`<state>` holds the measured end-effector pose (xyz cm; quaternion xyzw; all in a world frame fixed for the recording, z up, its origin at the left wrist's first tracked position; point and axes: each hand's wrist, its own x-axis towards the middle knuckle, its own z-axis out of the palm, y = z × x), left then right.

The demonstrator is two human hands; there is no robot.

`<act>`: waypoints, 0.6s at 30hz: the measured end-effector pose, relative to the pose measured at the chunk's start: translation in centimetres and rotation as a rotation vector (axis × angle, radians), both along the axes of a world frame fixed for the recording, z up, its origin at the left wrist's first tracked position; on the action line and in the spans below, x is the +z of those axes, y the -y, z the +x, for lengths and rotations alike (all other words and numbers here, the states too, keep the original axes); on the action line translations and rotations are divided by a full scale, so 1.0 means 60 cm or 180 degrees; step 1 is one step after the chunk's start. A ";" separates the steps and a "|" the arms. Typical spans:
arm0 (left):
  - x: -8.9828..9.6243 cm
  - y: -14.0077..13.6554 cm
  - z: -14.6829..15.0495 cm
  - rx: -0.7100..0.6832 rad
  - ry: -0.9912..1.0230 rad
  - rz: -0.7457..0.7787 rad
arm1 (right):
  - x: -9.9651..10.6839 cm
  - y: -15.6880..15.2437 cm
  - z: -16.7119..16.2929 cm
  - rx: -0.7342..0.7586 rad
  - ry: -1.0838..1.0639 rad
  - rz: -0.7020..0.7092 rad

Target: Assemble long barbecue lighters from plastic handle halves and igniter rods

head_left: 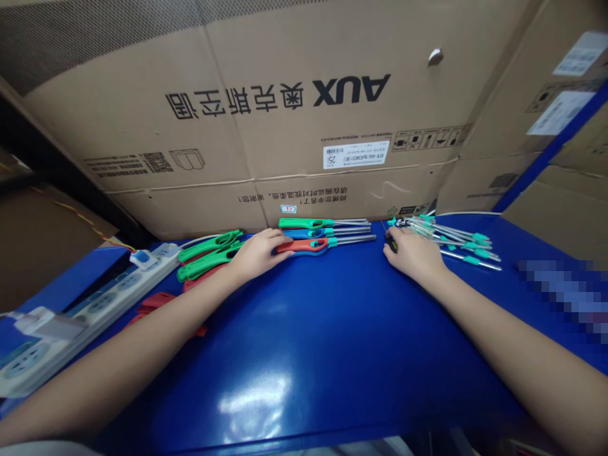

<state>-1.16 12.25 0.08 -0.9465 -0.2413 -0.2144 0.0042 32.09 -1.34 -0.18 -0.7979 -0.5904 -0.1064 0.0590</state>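
My left hand (263,252) is closed around the handle end of an orange long-necked lighter (304,244), whose metal tube points right. Beside it on the blue table lie a green lighter (304,223) and blue lighters (301,234), also with tubes to the right. My right hand (415,253) is closed on a small black and yellow object (392,244), mostly hidden by the fingers. Just behind and right of that hand lies a pile of metal lighter tubes (468,237) with turquoise parts.
Green handle shells (209,263) and red handle shells (159,301) lie on the left, partly behind my left forearm. A white power strip (107,294) with plugs runs along the left edge. A large cardboard sheet (266,145) stands along the back of the blue table (332,329).
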 end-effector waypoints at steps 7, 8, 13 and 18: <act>0.001 0.002 -0.001 0.0117 0.0023 -0.0051 | -0.016 -0.005 0.009 0.0363 0.0090 0.0406; 0.005 0.005 -0.001 0.0163 0.0023 -0.0055 | -0.017 -0.006 0.009 0.0427 0.0082 0.0480; 0.045 0.005 -0.028 0.0701 0.0002 -0.0121 | -0.013 -0.005 -0.001 0.0831 -0.0066 0.0859; 0.087 -0.043 -0.117 0.1768 -0.0442 -0.0448 | -0.007 -0.001 -0.012 0.1286 -0.0400 0.1111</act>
